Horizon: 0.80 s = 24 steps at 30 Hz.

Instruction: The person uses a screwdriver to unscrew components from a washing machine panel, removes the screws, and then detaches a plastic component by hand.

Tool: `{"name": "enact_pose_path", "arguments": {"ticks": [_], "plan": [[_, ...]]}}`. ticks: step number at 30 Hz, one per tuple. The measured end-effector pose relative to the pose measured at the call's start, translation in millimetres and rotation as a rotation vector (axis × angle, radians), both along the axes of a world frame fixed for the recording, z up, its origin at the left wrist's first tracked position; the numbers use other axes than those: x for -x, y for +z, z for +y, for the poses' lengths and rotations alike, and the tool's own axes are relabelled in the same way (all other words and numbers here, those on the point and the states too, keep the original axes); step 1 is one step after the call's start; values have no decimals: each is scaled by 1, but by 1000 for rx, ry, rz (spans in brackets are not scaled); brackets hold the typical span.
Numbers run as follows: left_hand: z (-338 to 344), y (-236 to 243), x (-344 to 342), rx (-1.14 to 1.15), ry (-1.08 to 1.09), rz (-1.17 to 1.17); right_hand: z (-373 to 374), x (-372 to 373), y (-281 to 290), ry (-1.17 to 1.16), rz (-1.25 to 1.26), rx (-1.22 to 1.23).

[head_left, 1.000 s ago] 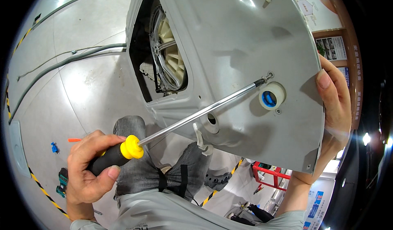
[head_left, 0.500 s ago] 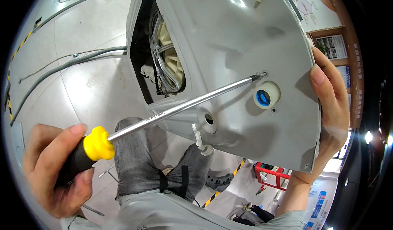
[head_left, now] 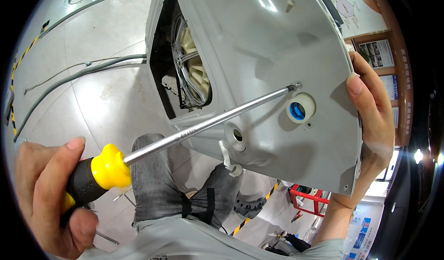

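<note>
My left hand (head_left: pixel 55 195) is wrapped loosely round the handle of a long screwdriver (head_left: pixel 217 119), yellow and black with a bright steel shaft. Its tip meets a small screw (head_left: pixel 299 84) in a grey metal appliance housing (head_left: pixel 263 61). Just below the screw sits a round white fitting (head_left: pixel 311 104) with a blue insert (head_left: pixel 297 111). My right hand (head_left: pixel 373 105) grips the right edge of the housing, thumb on the face and fingers behind, partly hidden. Through a large opening on the left show cream-coloured ribbed parts (head_left: pixel 196 75) and a grey spoked frame.
A white plastic clip (head_left: pixel 225 154) sticks out at the lower edge of the housing. A grey hose (head_left: pixel 69 78) runs left across the tiled floor. On the right stands a red-framed carrier (head_left: pixel 307 200). Yellow-black tape (head_left: pixel 240 225) marks the floor near my legs.
My left hand has shifted slightly left, its grip looser, and the screwdriver has turned about its shaft. The tip has moved slightly closer to the screw. My right hand keeps its hold.
</note>
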<state>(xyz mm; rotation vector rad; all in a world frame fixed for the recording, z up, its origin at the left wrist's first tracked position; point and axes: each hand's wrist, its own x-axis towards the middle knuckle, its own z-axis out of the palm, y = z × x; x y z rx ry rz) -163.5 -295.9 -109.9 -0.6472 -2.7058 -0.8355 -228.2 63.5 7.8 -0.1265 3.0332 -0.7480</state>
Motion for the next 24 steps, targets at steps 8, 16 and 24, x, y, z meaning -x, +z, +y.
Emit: {"name": "enact_pose_path", "arguments": {"ticks": [8,16,24], "plan": [[-12,24,9,194,-154,5,-3,-1,-1,-14,12,-6],[2,4,5,2,-85,18,-4,-4,5,-114,-84,-53],[7,22,1,190,-55,-114,-4,-4,6,-114,-127,-2]]}}
